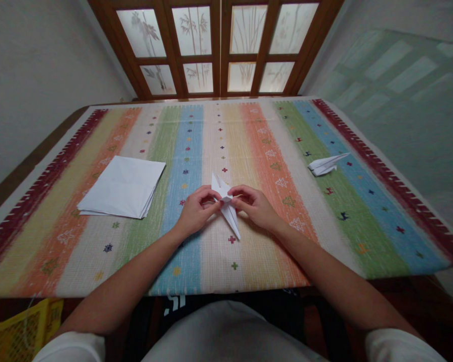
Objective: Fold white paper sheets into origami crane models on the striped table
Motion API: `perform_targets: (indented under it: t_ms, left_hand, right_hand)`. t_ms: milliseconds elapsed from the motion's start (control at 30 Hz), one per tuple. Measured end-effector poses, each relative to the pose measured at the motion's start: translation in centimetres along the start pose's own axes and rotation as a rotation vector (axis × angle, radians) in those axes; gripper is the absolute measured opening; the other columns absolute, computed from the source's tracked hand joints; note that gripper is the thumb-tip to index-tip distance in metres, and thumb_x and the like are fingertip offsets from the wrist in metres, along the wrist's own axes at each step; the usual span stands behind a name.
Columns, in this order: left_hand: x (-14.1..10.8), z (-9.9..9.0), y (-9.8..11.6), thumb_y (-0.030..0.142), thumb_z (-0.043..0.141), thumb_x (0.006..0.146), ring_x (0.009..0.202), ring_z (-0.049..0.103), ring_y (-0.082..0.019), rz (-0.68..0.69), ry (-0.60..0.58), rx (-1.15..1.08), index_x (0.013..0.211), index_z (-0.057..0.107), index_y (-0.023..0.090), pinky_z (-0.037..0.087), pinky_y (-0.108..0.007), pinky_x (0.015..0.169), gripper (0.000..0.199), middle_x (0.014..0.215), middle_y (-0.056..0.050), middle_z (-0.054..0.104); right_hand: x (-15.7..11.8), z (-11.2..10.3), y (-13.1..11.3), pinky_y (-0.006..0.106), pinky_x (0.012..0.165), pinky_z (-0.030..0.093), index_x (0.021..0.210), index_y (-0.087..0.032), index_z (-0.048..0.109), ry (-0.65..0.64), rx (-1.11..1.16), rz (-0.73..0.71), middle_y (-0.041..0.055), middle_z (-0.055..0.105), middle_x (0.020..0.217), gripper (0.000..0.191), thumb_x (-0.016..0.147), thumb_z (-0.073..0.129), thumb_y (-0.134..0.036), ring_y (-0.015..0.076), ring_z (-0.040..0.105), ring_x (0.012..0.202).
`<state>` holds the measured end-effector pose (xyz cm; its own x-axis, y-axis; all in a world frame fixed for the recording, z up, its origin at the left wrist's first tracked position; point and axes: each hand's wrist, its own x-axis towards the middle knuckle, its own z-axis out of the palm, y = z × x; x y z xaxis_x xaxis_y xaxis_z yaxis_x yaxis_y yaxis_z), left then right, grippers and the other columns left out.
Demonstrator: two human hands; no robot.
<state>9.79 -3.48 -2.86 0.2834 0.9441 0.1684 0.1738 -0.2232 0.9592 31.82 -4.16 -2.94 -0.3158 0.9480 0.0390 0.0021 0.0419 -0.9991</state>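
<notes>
My left hand (198,211) and my right hand (253,206) meet at the middle of the table, pinching opposite sides of a folded white paper piece (228,213). Its pointed ends stick out above and below my fingers, resting on the cloth. To the left lies a stack of white paper sheets (123,187), beyond reach of my fingers. A finished-looking white paper plane (324,164) lies on the right, well apart from my right hand.
A striped woven tablecloth (219,130) in red, orange, green and blue covers the table. A wooden door with bamboo-patterned glass panes stands beyond it. A yellow plastic crate (22,327) sits on the floor at lower left.
</notes>
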Motion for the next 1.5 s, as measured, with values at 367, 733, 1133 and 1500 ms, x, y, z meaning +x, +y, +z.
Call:
perform_targets:
  t_ms: [367, 733, 1133, 1500]
  left_hand:
    - [-0.4, 1.3, 0.9, 0.025, 0.089, 0.073, 0.062, 0.065, -0.006, -0.185, 0.056, -0.292, 0.112, 0.043, 0.026, 0.052, -0.018, 0.058, 0.061, 0.101, 0.003, 0.067]
    - [-0.3, 1.3, 1.1, 0.031, 0.088, 0.075, 0.066, 0.074, -0.015, -0.255, 0.067, -0.367, 0.108, 0.034, 0.028, 0.057, -0.024, 0.061, 0.063, 0.081, 0.005, 0.075]
    - [-0.3, 1.5, 1.2, 0.035, 0.089, 0.078, 0.069, 0.051, -0.011, 0.002, 0.258, 0.113, 0.078, 0.039, 0.023, 0.045, -0.025, 0.064, 0.051, 0.083, 0.003, 0.054]
    - [-0.8, 1.5, 1.7, 0.034, 0.068, 0.095, 0.088, 0.069, -0.019, 0.065, 0.059, -0.005, 0.099, 0.067, 0.020, 0.055, -0.031, 0.080, 0.015, 0.097, -0.006, 0.071]
  right_hand:
    - [0.1, 1.0, 0.5, 0.026, 0.062, 0.049, 0.123, -0.023, 0.064, 0.112, 0.027, -0.005, -0.0051, 0.057, 0.077, 0.043, 0.083, 0.077, -0.032, 0.0123, 0.057, 0.067]
    - [-0.1, 1.7, 0.3, 0.027, 0.065, 0.050, 0.102, -0.020, 0.072, 0.037, 0.145, 0.160, 0.0010, 0.069, 0.084, 0.035, 0.078, 0.083, -0.042, 0.0148, 0.063, 0.073]
    - [-0.3, 2.0, -0.2, 0.029, 0.065, 0.054, 0.082, -0.021, 0.069, 0.152, 0.019, 0.067, 0.0020, 0.071, 0.078, 0.026, 0.078, 0.083, -0.043, 0.0169, 0.066, 0.071]
    - [-1.4, 2.3, -1.4, 0.036, 0.074, 0.056, 0.103, -0.022, 0.078, 0.211, -0.501, -0.272, 0.0067, 0.074, 0.091, 0.016, 0.094, 0.075, -0.035, 0.0208, 0.067, 0.078]
